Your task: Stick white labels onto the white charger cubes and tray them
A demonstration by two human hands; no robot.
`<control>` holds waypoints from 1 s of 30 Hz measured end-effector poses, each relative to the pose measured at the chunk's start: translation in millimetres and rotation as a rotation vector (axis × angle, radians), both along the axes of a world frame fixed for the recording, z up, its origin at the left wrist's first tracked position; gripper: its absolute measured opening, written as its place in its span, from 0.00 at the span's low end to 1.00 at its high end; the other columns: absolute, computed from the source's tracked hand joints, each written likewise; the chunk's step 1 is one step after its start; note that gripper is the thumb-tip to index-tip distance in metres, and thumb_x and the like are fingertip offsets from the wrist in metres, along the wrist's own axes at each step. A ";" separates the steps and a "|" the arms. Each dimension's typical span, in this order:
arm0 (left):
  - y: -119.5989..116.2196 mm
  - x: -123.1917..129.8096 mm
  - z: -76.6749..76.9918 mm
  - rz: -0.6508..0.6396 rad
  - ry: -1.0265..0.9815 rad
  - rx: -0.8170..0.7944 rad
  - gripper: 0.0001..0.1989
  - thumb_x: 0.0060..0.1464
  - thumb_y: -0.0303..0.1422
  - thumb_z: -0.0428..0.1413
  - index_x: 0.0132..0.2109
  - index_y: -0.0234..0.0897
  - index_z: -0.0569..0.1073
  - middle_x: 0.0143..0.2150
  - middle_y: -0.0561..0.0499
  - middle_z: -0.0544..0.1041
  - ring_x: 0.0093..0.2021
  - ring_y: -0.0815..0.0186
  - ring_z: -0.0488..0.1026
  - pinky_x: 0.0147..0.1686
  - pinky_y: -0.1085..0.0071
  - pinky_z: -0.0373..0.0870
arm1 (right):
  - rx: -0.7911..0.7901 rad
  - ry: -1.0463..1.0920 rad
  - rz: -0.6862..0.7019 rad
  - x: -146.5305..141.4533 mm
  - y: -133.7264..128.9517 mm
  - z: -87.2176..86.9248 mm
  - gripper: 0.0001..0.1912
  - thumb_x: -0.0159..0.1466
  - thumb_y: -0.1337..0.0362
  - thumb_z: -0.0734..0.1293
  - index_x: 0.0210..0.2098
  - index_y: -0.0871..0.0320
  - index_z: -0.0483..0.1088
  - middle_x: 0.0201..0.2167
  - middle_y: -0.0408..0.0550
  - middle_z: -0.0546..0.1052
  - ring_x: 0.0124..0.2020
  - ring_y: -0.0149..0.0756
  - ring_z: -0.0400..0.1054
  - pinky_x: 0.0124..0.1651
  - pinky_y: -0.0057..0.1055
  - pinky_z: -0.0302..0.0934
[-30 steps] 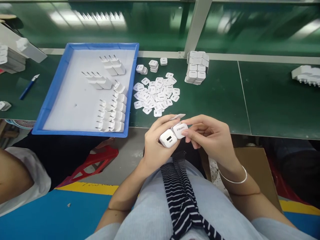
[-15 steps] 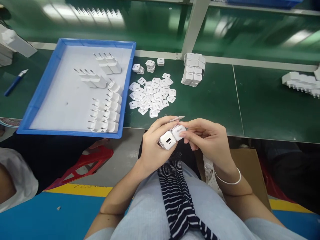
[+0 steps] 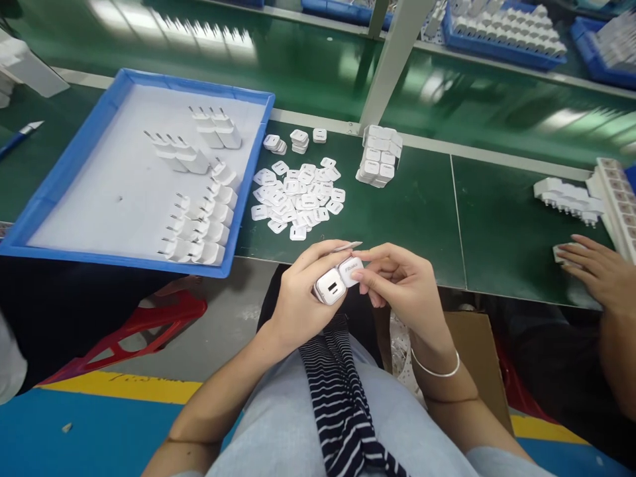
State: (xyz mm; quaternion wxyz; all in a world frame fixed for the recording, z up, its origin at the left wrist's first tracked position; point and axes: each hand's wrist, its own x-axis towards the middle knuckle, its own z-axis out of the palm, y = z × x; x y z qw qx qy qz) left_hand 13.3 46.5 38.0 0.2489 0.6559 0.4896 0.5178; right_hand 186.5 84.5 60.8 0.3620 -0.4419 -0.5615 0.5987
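Note:
My left hand (image 3: 298, 298) is wrapped round two white charger bodies side by side. The nearer charger (image 3: 330, 286) shows a face with a dark port. On the other lies a white cover plate (image 3: 350, 270) with grey lettering, its edge pinched by the thumb and forefinger of my right hand (image 3: 402, 285). A thin white piece (image 3: 346, 246) sticks out above my left fingers. Beyond my hands a loose pile of white cover plates (image 3: 298, 195) lies on the green bench (image 3: 417, 225).
A blue tray (image 3: 226, 255) at the left holds rows of white plug chargers (image 3: 209, 232). Small plate stacks (image 3: 299, 140) and a charger stack (image 3: 378, 156) stand at the back. Another person's hand (image 3: 596, 265) rests at the right, near a white rack (image 3: 619, 205).
The view has shifted, bringing the other person's hand, the white rack and more shelf trays into sight. Both my hands keep nearly the same hold on the chargers and plate.

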 end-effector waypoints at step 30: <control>17.8 14.8 2.1 -0.166 -0.255 -0.159 0.20 0.47 0.26 0.69 0.49 0.42 0.81 0.53 0.44 0.81 0.51 0.59 0.81 0.50 0.64 0.80 | -0.035 0.107 0.021 24.1 -2.3 -21.1 0.15 0.66 0.55 0.72 0.44 0.51 0.64 0.20 0.34 0.69 0.18 0.26 0.58 0.22 0.23 0.51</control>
